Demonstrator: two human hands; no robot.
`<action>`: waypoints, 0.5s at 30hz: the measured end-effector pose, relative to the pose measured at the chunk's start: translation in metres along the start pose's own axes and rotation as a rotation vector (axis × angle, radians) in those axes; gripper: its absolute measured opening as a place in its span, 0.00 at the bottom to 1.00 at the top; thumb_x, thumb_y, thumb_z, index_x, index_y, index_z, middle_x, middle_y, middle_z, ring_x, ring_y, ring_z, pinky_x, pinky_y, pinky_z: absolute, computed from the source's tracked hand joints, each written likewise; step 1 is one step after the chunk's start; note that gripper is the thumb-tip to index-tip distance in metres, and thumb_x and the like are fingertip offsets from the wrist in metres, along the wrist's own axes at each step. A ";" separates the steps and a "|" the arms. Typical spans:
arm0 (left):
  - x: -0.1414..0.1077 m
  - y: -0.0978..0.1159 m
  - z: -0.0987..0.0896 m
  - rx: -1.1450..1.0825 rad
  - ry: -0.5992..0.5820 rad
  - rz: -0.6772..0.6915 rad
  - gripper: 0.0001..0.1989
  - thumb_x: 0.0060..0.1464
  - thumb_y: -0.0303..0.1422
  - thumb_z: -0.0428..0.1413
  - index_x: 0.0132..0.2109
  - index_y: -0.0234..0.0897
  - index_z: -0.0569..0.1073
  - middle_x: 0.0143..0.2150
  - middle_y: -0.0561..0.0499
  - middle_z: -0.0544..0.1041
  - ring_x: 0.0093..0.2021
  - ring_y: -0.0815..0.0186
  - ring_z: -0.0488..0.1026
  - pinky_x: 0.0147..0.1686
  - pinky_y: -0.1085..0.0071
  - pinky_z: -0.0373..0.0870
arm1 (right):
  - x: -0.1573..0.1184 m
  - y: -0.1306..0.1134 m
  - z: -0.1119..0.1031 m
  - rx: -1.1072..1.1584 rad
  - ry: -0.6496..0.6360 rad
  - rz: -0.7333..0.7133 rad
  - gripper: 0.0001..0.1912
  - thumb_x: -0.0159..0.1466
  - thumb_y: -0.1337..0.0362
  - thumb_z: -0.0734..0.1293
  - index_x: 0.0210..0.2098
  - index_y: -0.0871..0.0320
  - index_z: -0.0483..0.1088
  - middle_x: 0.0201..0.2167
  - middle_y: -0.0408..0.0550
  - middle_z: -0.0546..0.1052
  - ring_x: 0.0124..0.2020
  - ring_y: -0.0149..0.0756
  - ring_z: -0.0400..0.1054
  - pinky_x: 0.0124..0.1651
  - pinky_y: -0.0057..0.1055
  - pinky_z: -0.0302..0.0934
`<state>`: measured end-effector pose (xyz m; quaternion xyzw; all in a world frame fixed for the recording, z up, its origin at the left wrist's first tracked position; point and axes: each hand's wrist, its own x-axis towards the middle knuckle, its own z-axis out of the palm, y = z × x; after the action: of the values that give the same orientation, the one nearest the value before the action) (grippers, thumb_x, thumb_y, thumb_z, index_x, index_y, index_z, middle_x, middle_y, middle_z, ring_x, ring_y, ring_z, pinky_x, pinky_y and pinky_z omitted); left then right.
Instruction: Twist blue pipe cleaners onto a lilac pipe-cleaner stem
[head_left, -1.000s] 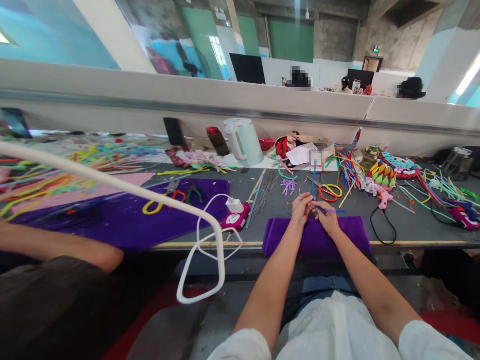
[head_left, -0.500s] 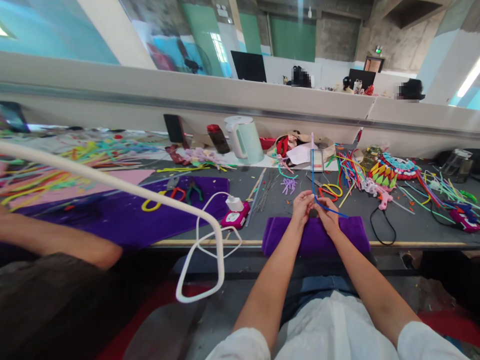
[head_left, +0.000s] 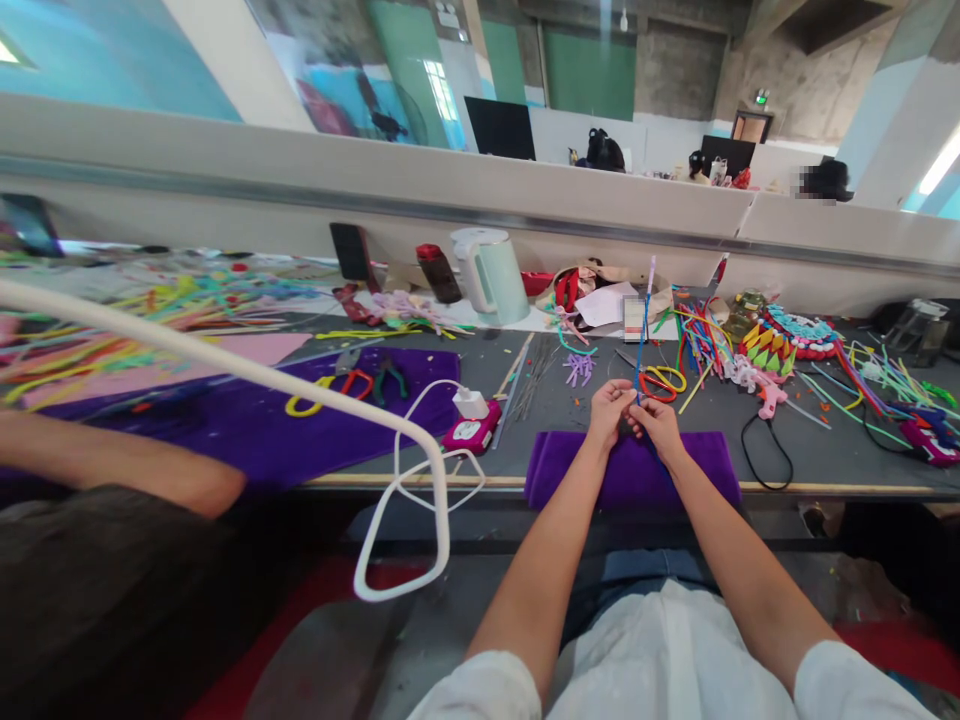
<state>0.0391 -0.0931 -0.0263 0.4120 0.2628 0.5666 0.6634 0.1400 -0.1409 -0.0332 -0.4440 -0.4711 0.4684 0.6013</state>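
A blue pipe cleaner (head_left: 642, 352) rises nearly upright from between my hands; its top end looks pale purple. My left hand (head_left: 611, 410) pinches it from the left side. Close against it, my right hand (head_left: 657, 426) has its fingers closed on the same pipe cleaner, low down near the bend. Fingers hide the part where the strands meet. Both hands are above a folded purple cloth (head_left: 555, 470) at the table's front edge. Just behind the hands lie scissors with yellow and red handles (head_left: 664, 381).
Left of the cloth sits a pink power strip (head_left: 472, 432) with a white charger (head_left: 469, 404). A white tubular frame (head_left: 300, 377) crosses the left side, near another person's arm (head_left: 127, 465). A kettle (head_left: 501, 280), a pink glue gun (head_left: 771, 400) and coloured pipe cleaners (head_left: 705, 338) lie around.
The upright part of the pipe cleaner has shifted right and leans slightly. Its other end, which stuck out to the right, now points down by my right hand. My hands have drawn closer together.
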 end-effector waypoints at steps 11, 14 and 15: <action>0.001 0.005 -0.002 -0.084 -0.052 0.033 0.20 0.36 0.33 0.65 0.39 0.33 0.70 0.18 0.60 0.64 0.15 0.79 0.56 0.17 0.79 0.52 | 0.007 -0.008 -0.009 -0.205 -0.018 0.031 0.13 0.52 0.54 0.67 0.24 0.57 0.66 0.15 0.38 0.70 0.13 0.25 0.59 0.16 0.23 0.53; 0.001 0.005 -0.002 -0.063 -0.065 0.037 0.20 0.37 0.34 0.65 0.39 0.33 0.70 0.17 0.61 0.63 0.15 0.79 0.54 0.17 0.78 0.51 | 0.015 -0.017 -0.020 -0.465 -0.049 -0.073 0.12 0.54 0.55 0.66 0.22 0.57 0.68 0.15 0.38 0.70 0.16 0.28 0.61 0.20 0.25 0.55; 0.001 0.005 -0.001 -0.061 -0.062 0.039 0.20 0.36 0.34 0.65 0.39 0.33 0.70 0.17 0.61 0.62 0.14 0.79 0.54 0.17 0.78 0.51 | 0.017 -0.021 -0.023 -0.583 -0.047 -0.132 0.11 0.55 0.56 0.66 0.21 0.57 0.68 0.16 0.38 0.70 0.17 0.28 0.62 0.22 0.25 0.55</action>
<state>0.0357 -0.0916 -0.0229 0.4140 0.2164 0.5743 0.6723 0.1679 -0.1297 -0.0142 -0.5552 -0.6273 0.2835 0.4667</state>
